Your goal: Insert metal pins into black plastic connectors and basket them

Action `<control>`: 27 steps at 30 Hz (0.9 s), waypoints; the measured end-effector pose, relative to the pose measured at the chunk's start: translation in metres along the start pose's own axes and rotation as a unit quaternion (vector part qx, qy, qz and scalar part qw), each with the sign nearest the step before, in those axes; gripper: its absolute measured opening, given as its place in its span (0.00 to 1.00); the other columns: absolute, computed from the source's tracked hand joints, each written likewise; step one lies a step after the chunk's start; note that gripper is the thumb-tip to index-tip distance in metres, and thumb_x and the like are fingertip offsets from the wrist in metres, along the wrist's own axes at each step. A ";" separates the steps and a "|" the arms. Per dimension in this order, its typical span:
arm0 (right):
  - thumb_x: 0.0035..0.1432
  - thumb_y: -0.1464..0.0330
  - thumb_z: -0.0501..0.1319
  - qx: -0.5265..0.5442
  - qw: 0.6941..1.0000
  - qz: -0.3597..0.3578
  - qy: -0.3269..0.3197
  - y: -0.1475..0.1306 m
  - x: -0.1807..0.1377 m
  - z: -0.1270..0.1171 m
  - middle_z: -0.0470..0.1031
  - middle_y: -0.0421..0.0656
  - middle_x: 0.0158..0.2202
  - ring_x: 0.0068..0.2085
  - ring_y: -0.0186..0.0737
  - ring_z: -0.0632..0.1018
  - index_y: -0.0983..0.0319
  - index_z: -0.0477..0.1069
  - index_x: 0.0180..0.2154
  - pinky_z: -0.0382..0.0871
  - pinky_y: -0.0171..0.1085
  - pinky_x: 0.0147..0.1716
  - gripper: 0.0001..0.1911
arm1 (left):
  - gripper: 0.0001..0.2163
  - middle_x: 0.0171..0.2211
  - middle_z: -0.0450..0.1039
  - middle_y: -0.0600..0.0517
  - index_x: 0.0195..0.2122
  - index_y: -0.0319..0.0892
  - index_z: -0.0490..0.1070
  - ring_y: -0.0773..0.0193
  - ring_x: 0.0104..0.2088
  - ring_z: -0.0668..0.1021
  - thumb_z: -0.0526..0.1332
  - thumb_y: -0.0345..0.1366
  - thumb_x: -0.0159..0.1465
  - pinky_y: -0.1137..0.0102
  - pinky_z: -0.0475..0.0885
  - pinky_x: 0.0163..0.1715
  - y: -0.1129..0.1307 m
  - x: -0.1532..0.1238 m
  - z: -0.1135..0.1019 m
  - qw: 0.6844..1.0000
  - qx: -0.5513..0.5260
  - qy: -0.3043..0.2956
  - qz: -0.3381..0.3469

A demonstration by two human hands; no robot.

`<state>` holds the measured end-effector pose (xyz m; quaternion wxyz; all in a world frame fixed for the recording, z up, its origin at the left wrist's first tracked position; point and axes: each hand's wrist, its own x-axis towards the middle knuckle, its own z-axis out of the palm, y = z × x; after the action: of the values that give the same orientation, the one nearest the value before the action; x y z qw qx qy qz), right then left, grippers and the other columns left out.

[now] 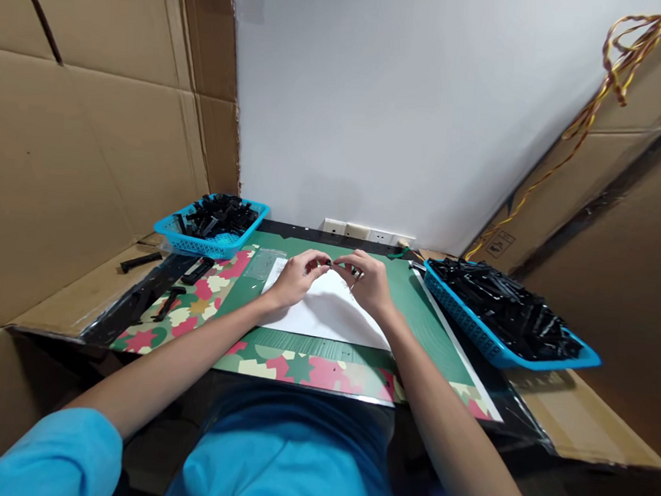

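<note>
Head camera: it's up on your head, looking forward and steeply down.
Shirt (288,468): blue, close under your lens, filling the bottom centre.
Arms (194,356): stretching away from you, lower corners to mid-frame.
Left hand (298,277), right hand (367,282): farther out, centre, seen from above.
Wall (379,90): dead ahead of you, top centre.
Cardboard panels (115,129): wide view, catching both side edges.

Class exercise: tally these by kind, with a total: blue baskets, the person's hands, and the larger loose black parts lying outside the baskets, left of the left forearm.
Blue baskets: 2 (left basket, right basket)
Hands: 2 (left hand, right hand)
Loose black parts: 3 (upper left, beside it, lower)
Total: 7
</note>
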<state>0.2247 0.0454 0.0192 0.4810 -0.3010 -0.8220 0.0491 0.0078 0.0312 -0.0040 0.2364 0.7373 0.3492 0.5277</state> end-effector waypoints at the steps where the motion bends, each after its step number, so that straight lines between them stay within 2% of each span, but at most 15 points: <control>1: 0.72 0.58 0.67 -0.003 1.000 -0.004 -0.001 0.000 0.000 0.000 0.78 0.43 0.33 0.33 0.41 0.77 0.57 0.85 0.42 0.69 0.39 0.35 0.12 | 0.13 0.47 0.82 0.45 0.51 0.43 0.81 0.56 0.43 0.80 0.65 0.45 0.73 0.63 0.73 0.43 0.000 0.000 0.000 1.000 -0.003 0.001 -0.001; 11: 0.73 0.58 0.67 -0.014 0.999 -0.029 -0.009 0.000 -0.002 0.001 0.77 0.44 0.34 0.34 0.41 0.77 0.57 0.85 0.43 0.69 0.38 0.35 0.12 | 0.13 0.48 0.82 0.45 0.51 0.43 0.80 0.56 0.44 0.80 0.64 0.44 0.73 0.63 0.74 0.44 0.002 -0.001 -0.001 1.000 0.001 -0.002 0.001; 17: 0.72 0.57 0.67 0.024 0.999 -0.036 0.006 -0.007 -0.001 -0.001 0.77 0.44 0.35 0.33 0.40 0.77 0.58 0.85 0.42 0.70 0.37 0.34 0.12 | 0.13 0.48 0.82 0.46 0.52 0.43 0.79 0.56 0.46 0.81 0.63 0.45 0.75 0.63 0.74 0.46 0.004 -0.002 -0.002 1.000 -0.008 -0.019 0.004; 24: 0.73 0.61 0.64 0.019 0.998 -0.025 -0.054 -0.015 -0.001 -0.006 0.76 0.45 0.36 0.32 0.38 0.75 0.58 0.84 0.42 0.67 0.36 0.32 0.12 | 0.14 0.51 0.82 0.45 0.54 0.44 0.80 0.53 0.51 0.82 0.62 0.45 0.75 0.61 0.75 0.52 0.005 -0.005 -0.005 0.999 -0.012 -0.047 0.004; 27: 0.72 0.62 0.65 0.028 0.998 -0.018 -0.053 -0.011 -0.001 -0.004 0.75 0.43 0.35 0.31 0.37 0.73 0.58 0.84 0.42 0.65 0.36 0.32 0.10 | 0.14 0.50 0.82 0.45 0.54 0.43 0.79 0.54 0.49 0.82 0.62 0.44 0.75 0.62 0.75 0.50 0.002 -0.005 -0.003 0.999 -0.013 -0.041 0.005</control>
<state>0.2230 0.0349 0.0246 0.4461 -0.2694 -0.8499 0.0786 0.0044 0.0260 -0.0050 0.2576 0.7569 0.3289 0.5025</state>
